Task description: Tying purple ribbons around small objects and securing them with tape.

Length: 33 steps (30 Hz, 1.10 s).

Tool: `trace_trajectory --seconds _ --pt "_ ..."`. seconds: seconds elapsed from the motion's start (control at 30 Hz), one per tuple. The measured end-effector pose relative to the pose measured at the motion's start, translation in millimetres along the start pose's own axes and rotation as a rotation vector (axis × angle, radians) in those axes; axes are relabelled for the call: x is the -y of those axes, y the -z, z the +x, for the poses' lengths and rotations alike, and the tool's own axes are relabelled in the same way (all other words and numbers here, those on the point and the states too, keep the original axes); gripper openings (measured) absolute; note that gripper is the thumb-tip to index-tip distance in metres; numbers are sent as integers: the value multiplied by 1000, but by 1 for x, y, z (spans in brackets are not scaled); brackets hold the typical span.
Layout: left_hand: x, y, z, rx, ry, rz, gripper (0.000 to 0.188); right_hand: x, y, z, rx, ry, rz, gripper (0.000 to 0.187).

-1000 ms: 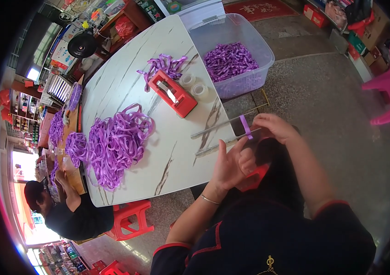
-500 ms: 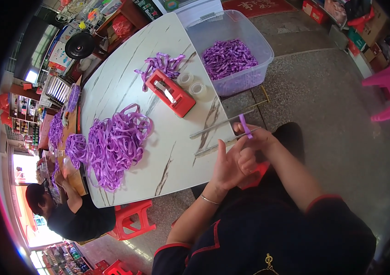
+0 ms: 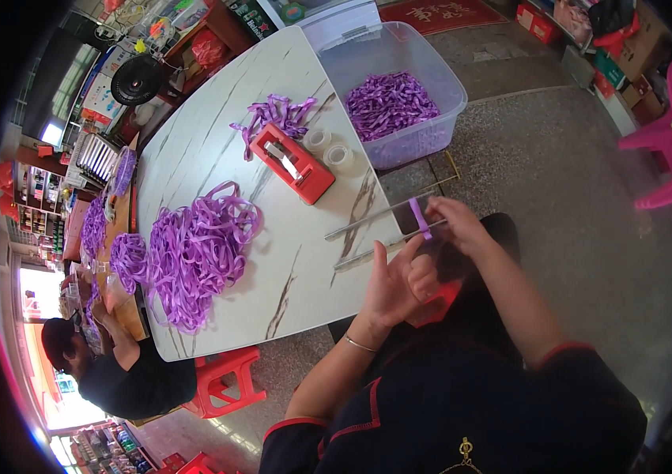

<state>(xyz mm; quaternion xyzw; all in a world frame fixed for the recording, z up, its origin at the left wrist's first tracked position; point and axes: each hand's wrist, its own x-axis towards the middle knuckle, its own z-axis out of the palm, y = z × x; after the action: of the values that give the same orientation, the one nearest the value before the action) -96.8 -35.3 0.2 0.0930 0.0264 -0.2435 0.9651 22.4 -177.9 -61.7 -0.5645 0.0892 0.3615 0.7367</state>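
Observation:
Two thin metal rods [image 3: 379,219] stick out past the table's right edge. A short purple ribbon [image 3: 420,219] is looped across them near their outer ends. My right hand [image 3: 458,224] is just right of the ribbon, its fingers curled and pressed together; what they pinch is hidden. Below the rods, my left hand [image 3: 396,286] has its thumb raised and its index finger stretched to the lower end of the ribbon. Its other fingers are bent, with nothing visible in them. A large tangle of purple ribbon [image 3: 201,257] lies on the table's left side.
On the white marbled table [image 3: 273,268] stand a red tape dispenser [image 3: 292,163], clear tape rolls [image 3: 338,156] and a small ribbon pile [image 3: 279,117]. A clear bin [image 3: 415,146] of purple ribbon pieces adjoins the table's far right edge. Another person [image 3: 126,371] works at far left.
My right hand has shifted from behind the ribbon to its right side, and its fingers have drawn together. My left hand has barely moved.

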Motion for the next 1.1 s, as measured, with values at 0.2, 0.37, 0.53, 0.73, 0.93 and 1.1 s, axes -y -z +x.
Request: trace_trajectory --seconds 0.2,0.37,0.53,0.73,0.93,1.1 --pt "-1 3 -3 -3 -8 2 68 42 -30 -53 -288 546 -639 37" --pt "-1 -4 -1 -10 8 52 68 45 -60 -69 -467 814 -1244 34" --pt "1 -1 -2 -21 6 3 65 40 -49 -60 -435 750 -1174 27" --pt "2 1 -2 7 -6 -6 67 40 -17 -34 -90 417 -784 18" --pt "2 -2 -3 4 -7 17 66 28 -2 -11 286 -37 -138 11" --pt "-1 -5 0 3 12 51 70 9 9 13 436 -151 42 14"
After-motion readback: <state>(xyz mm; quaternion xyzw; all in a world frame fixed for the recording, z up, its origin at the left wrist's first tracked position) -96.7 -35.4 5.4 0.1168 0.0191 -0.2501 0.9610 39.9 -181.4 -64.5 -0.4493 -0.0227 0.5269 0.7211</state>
